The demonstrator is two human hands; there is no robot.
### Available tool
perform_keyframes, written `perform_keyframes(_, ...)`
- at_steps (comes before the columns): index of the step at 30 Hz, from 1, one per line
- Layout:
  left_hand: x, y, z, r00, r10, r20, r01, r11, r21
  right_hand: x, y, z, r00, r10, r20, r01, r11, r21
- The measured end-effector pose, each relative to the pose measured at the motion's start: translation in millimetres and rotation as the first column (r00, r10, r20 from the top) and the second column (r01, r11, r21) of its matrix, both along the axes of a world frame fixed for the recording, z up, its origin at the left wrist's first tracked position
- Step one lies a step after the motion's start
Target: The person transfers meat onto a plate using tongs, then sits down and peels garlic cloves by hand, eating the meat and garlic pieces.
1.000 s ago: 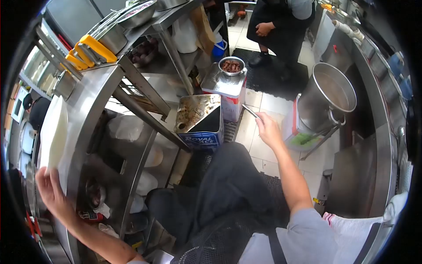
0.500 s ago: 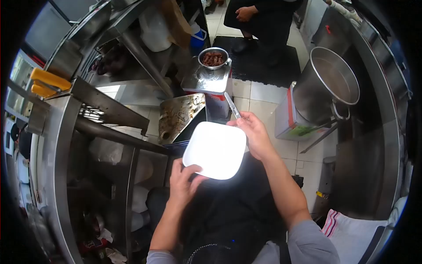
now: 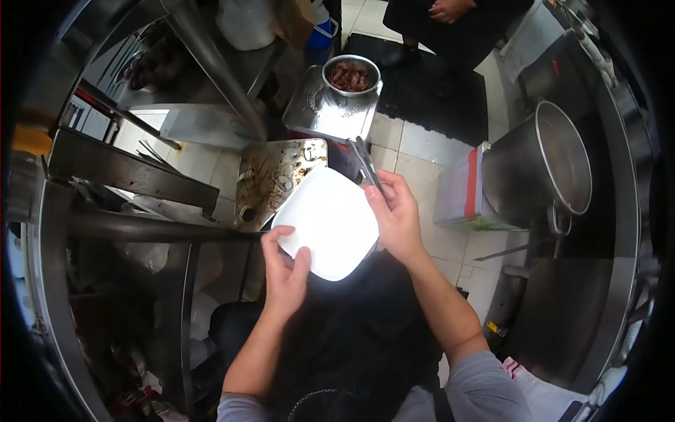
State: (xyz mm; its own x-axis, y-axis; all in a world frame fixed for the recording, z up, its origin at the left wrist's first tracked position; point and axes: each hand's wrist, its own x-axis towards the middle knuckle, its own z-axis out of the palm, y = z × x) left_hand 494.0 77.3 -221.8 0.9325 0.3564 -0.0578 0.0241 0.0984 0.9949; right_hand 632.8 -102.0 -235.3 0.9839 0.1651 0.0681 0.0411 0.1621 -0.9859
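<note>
A white, rounded-square plate (image 3: 329,224) is tilted in front of me, its surface bare. My left hand (image 3: 287,271) grips its lower left edge, thumb on top. Close to the plate's right edge, my right hand (image 3: 398,214) is closed around metal tongs (image 3: 365,163), whose tips point up and away from me. Beyond them a metal bowl (image 3: 377,79) of reddish-brown pieces, which look like meat (image 3: 349,76), sits on a square tin (image 3: 316,98). A greasy, stained tin (image 3: 285,165) stands nearer, partly behind the plate.
On the right a large steel pot (image 3: 517,169) of brownish liquid rests on another tin (image 3: 457,186). Steel shelving (image 3: 126,228) runs along my left. Another person (image 3: 453,10) is ahead on a black mat (image 3: 457,102). A striped cloth (image 3: 538,390) lies at lower right.
My view has shifted. The plate has turned and tilted in my left hand, and the tongs have turned so that both arms show. Both hands keep their hold.
</note>
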Motion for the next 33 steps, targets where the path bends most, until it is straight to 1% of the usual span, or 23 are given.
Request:
perform_keyframes(1,11,7,-10,0.998,0.021,0.067,-0.025,0.997,0.069,16,-1,8,0.999,0.011,-0.034,-0.012,0.999,-0.033)
perform_keyframes(2,21,14,-8,0.998,0.012,0.061,-0.015,0.999,0.047,35,-3,13,0.997,0.02,-0.072,-0.025,0.998,-0.066)
perform_keyframes(3,32,20,-4,0.999,0.021,0.036,-0.022,0.999,0.048,67,-8,12,0.999,-0.032,-0.016,0.028,0.972,-0.232)
perform_keyframes(4,44,27,-1,0.999,0.03,0.011,-0.03,0.998,0.051,107,-13,9,0.996,-0.072,0.049,0.086,0.918,-0.387)
perform_keyframes(6,68,40,-10,0.998,0.056,-0.023,-0.055,0.997,0.048,186,-15,-4,0.951,-0.088,0.297,0.261,0.743,-0.616)
perform_keyframes(8,93,55,-26,0.996,0.079,-0.05,-0.077,0.996,0.046,240,-8,-11,0.971,-0.054,0.235,0.216,0.626,-0.749)
perform_keyframes(9,106,64,-34,0.995,0.063,-0.08,-0.06,0.997,0.046,257,-2,-12,0.97,-0.049,0.237,0.215,0.624,-0.752)
perform_keyframes(10,116,71,-42,0.993,0.047,-0.11,-0.042,0.998,0.047,272,3,-13,0.986,-0.037,0.163,0.156,0.558,-0.815)
perform_keyframes(11,125,66,-24,0.99,0.048,-0.132,-0.057,0.997,-0.061,283,9,-13,0.996,-0.03,0.089,0.092,0.488,-0.868)
perform_keyframes(14,153,73,-29,0.986,0.075,-0.149,-0.089,0.992,-0.089,304,25,-17,0.998,0.001,0.056,0.049,0.455,-0.889)
perform_keyframes(16,169,76,-39,0.984,0.073,-0.164,-0.096,0.986,-0.139,314,33,-26,0.998,0.023,0.053,0.038,0.433,-0.901)
perform_keyframes(18,181,74,-45,0.99,0.08,-0.114,-0.093,0.988,-0.121,317,34,-31,0.998,0.042,0.044,0.023,0.403,-0.915)
perform_keyframes(20,192,74,-54,0.993,0.064,-0.095,-0.076,0.988,-0.132,315,33,-33,0.997,0.034,0.07,0.047,0.453,-0.89)
perform_keyframes(21,197,71,-56,0.993,0.073,-0.098,-0.086,0.986,-0.141,312,33,-32,0.997,0.038,0.068,0.044,0.45,-0.892)
perform_keyframes(22,203,70,-58,0.991,0.083,-0.101,-0.098,0.984,-0.148,307,31,-31,0.992,0.033,0.12,0.092,0.456,-0.885)
perform_keyframes(23,208,69,-61,0.992,0.086,-0.097,-0.097,0.989,-0.113,301,30,-28,0.985,0.027,0.172,0.14,0.463,-0.875)
perform_keyframes(24,212,67,-63,0.991,0.088,-0.099,-0.099,0.988,-0.116,297,29,-25,0.985,0.03,0.17,0.137,0.46,-0.877)
perform_keyframes(26,220,61,-68,0.992,0.082,-0.097,-0.096,0.983,-0.155,289,24,-19,0.982,-0.008,0.19,0.169,0.498,-0.851)
perform_keyframes(28,227,57,-72,0.993,0.084,-0.087,-0.1,0.977,-0.189,285,19,-14,0.977,0.019,0.211,0.172,0.507,-0.844)
perform_keyframes(30,231,55,-74,0.993,0.081,-0.09,-0.096,0.979,-0.182,283,14,-8,0.975,0.007,0.223,0.184,0.541,-0.821)
perform_keyframes(31,233,54,-74,0.992,0.088,-0.089,-0.103,0.978,-0.183,280,12,-5,0.973,0.018,0.228,0.176,0.583,-0.794)
perform_keyframes(32,235,53,-75,0.99,0.097,-0.1,-0.114,0.976,-0.184,274,13,1,0.973,0.025,0.229,0.172,0.584,-0.793)
perform_keyframes(33,237,53,-75,0.989,0.104,-0.11,-0.123,0.975,-0.183,264,14,11,0.969,0.063,0.239,0.156,0.596,-0.788)
